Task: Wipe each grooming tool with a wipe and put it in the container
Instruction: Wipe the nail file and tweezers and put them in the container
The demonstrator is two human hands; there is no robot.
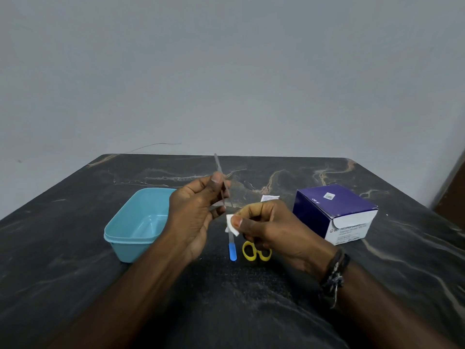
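Observation:
My left hand (193,212) holds metal tweezers (221,180) upright above the table, thumb and fingers pinching their lower half. Just to the right, my right hand (266,227) pinches a small white wipe (232,224) close to the tweezers' lower end. Below the hands a nail file with a blue handle (232,250) lies on the table. Beside it are scissors with yellow handles (254,251), their blades hidden under my right hand. An open light blue container (125,230) with nothing visible inside sits to the left.
A purple and white box of alcohol swabs (334,212) stands to the right on the dark marbled table (75,285). A torn white wrapper (269,198) lies behind my right hand. A grey wall rises behind the table's far edge.

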